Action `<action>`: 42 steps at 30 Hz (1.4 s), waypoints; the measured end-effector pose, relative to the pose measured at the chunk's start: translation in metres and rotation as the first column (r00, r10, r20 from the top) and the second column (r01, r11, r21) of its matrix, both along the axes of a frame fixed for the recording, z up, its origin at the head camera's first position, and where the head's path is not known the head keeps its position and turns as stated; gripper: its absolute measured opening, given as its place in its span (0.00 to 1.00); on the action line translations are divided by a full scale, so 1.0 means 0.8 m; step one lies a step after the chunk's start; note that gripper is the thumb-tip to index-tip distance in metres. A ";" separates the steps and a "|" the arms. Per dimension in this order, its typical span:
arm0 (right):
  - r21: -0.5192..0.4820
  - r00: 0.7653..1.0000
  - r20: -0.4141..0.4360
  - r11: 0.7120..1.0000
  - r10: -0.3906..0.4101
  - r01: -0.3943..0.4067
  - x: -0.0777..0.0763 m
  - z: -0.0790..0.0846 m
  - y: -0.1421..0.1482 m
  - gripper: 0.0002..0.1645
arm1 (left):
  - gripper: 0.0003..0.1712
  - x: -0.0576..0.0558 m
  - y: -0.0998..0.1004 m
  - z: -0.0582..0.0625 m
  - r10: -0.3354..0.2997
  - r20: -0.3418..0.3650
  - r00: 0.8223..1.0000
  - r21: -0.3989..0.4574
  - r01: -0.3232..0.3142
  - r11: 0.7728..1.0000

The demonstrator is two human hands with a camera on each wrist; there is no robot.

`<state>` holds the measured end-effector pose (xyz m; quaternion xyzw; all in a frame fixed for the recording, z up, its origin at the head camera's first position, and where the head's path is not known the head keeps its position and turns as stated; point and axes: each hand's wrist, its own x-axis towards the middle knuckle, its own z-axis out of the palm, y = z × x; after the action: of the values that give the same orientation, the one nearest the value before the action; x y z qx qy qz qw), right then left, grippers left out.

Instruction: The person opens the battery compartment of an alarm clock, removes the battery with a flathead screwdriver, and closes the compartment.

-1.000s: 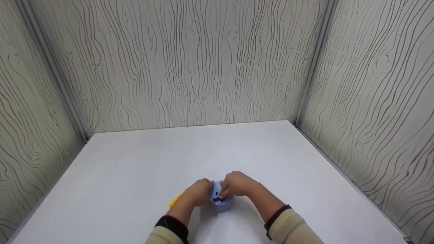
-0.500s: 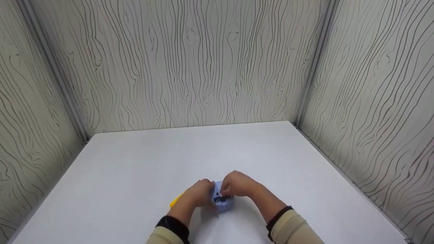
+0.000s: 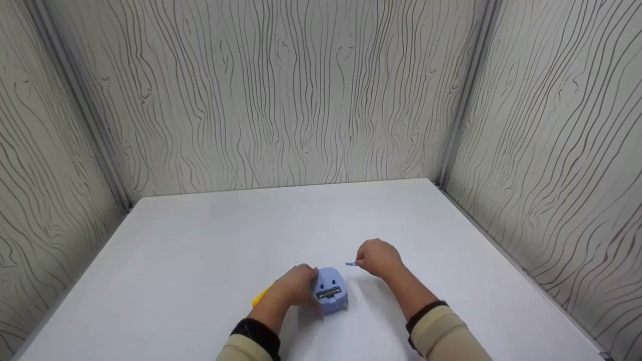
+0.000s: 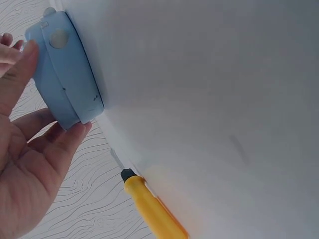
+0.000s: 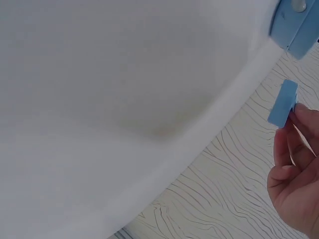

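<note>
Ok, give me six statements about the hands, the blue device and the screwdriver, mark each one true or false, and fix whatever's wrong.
1. The left hand grips the blue device. True.
2. The right hand pinches a small cover. True.
3. The cover is fitted on the device. False: it is held apart from the device, whose slot is open.
4. The screwdriver has a yellow handle. True.
5. The screwdriver is in the right hand. False: it lies on the table near the left hand.
6. The cover is red. False: it is blue, like the device.
</note>
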<state>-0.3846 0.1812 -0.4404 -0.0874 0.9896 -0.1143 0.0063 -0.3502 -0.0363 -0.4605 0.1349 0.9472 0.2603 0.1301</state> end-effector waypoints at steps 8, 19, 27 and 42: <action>0.018 1.000 0.015 0.999 -0.027 0.026 -0.003 -0.010 0.008 0.08 | 0.46 -0.001 0.001 0.000 0.004 -0.006 1.000 -0.011 -0.004 1.000; 0.130 1.000 -0.023 0.991 0.013 -0.010 0.003 -0.026 0.011 0.06 | 0.47 -0.001 0.002 -0.002 0.015 -0.002 1.000 -0.009 -0.015 1.000; 0.159 1.000 0.014 0.987 0.020 -0.022 0.004 -0.033 0.008 0.05 | 0.48 -0.002 0.003 0.001 0.033 0.014 0.999 -0.024 -0.032 0.999; 0.094 0.996 0.077 0.995 0.034 -0.042 0.007 -0.036 0.005 0.05 | 0.47 -0.003 0.003 0.000 0.020 0.020 1.000 -0.025 -0.020 1.000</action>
<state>-0.3790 0.1849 -0.4691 -0.1015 0.9911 -0.0699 0.0499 -0.3525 -0.0343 -0.4603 0.1212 0.9502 0.2514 0.1385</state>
